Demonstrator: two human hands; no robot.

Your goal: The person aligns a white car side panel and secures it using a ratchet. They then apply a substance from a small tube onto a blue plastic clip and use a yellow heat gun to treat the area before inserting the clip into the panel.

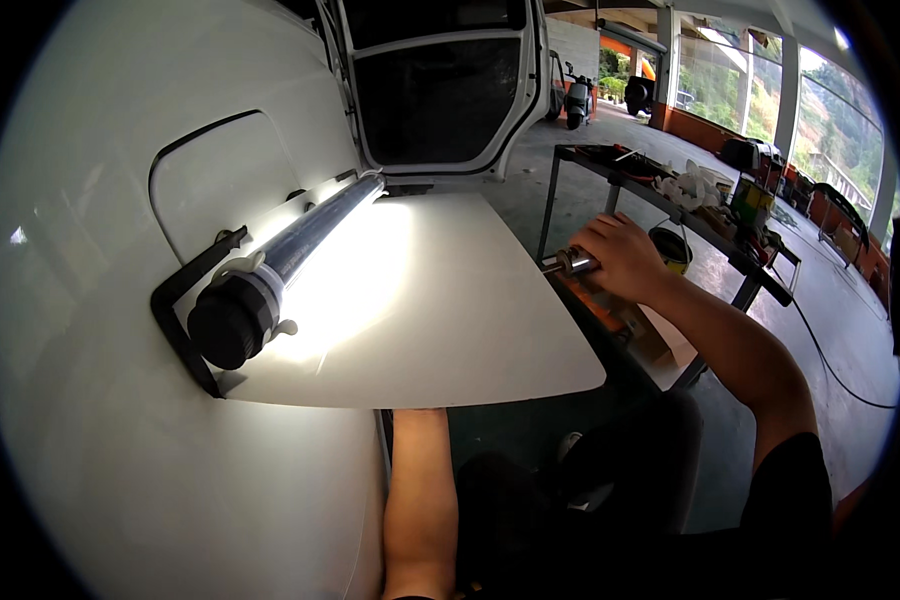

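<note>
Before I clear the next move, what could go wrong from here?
The lit tube lamp lies over the white panel; if unfastened, it might slide. The metal tool in the right hand is close to the panel's edge and could scratch it. The left hand is hidden beneath the panel, so a slip there might go unseen.

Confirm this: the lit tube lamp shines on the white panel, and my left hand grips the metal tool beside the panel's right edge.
Not quite: the head view shows the right hand gripping the metal tool. The rest stands: the lit tube lamp shines on the white panel.
</note>
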